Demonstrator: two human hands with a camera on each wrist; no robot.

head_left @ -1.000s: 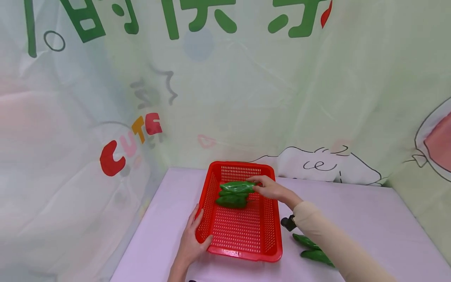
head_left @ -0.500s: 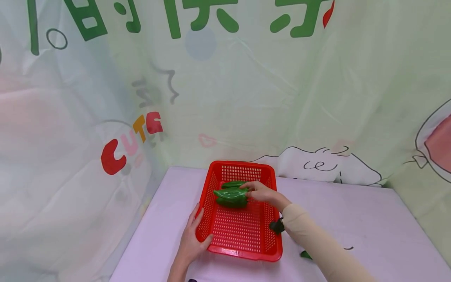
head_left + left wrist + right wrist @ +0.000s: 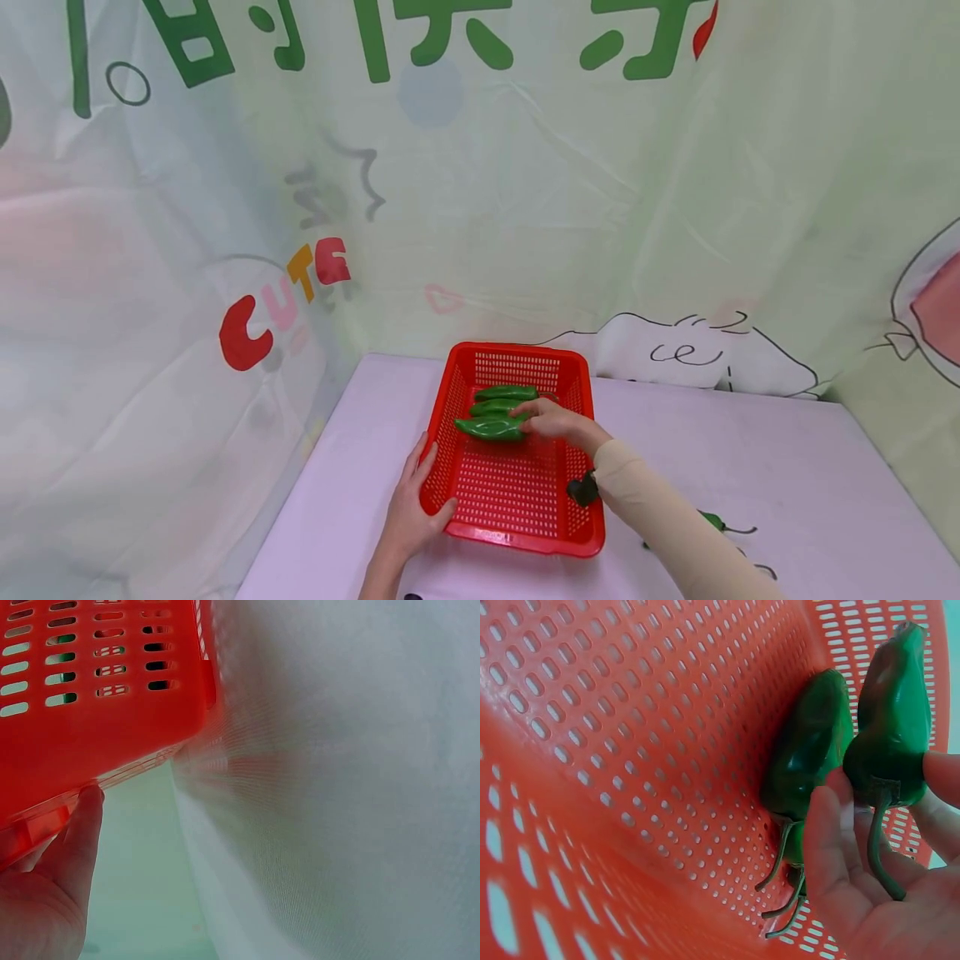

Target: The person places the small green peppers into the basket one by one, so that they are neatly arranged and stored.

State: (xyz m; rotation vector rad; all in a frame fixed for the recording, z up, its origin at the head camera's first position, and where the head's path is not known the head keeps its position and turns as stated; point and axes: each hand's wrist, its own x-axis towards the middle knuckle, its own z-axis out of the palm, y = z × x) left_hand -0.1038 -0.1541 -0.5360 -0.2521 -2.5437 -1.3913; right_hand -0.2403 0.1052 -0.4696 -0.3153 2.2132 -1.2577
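Observation:
My right hand (image 3: 553, 418) is inside the red plastic basket (image 3: 517, 540), pinching a green pepper (image 3: 896, 712) between thumb and fingers. The pepper's curved stem points toward the palm in the right wrist view. In the head view this pepper (image 3: 489, 428) is the nearest of the row. More green peppers (image 3: 504, 392) lie beyond it on the basket floor; one large pepper (image 3: 810, 746) shows beside the held one, with stems of others below. My left hand (image 3: 412, 504) grips the basket's near left corner, fingers along the left side and thumb at the front rim.
More green peppers (image 3: 712, 518) lie on the pale table (image 3: 787, 467) to the right, partly hidden by my right sleeve (image 3: 667, 521). A printed cloth backdrop (image 3: 480, 208) stands behind the table and along its left side. The basket's front half is bare mesh.
My right hand has moved the pinched pepper from the far end of the row toward me and slightly left, over the nearest pepper. My left hand stays at the basket corner.

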